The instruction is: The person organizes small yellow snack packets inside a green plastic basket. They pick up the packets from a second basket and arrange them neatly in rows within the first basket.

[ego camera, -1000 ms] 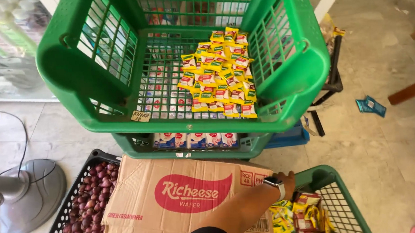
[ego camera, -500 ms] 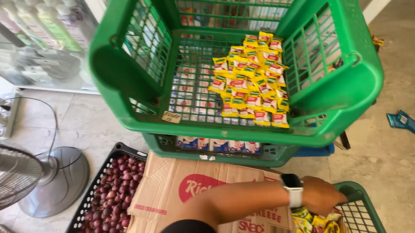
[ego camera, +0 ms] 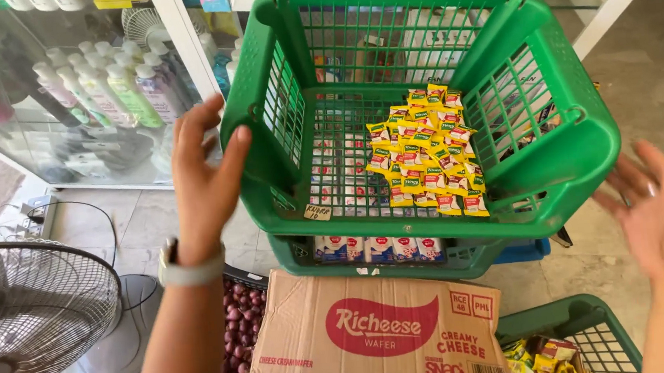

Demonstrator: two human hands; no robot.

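A person's two bare hands are raised on either side of a large green plastic basket [ego camera: 579,161] that sits tilted atop a second green basket [ego camera: 298,255]. The left hand [ego camera: 206,184] is open with fingers spread, its palm facing the basket's left wall and just beside it — whether it touches the plastic cannot be told. A pale wristwatch [ego camera: 190,273] circles that wrist. The right hand [ego camera: 661,214] is also open, fingers apart and blurred, near the basket's right corner but apart from it. Neither hand holds anything.

Inside the top basket, a heap of small yellow, green and red sachets [ego camera: 427,156] lies against the right side of the mesh floor. A small paper label [ego camera: 317,212] is fixed at the front rim. Through the lower basket's slots, white and blue packets [ego camera: 375,250] show.

In front stands a brown cardboard box [ego camera: 382,339] with a red oval mark. To its left, a dark crate of red shallots [ego camera: 236,325]; to its right, another green basket [ego camera: 583,328] with yellow snack packs. A standing fan [ego camera: 33,309] is at the far left — behind it, a glass cabinet of bottles [ego camera: 99,86].
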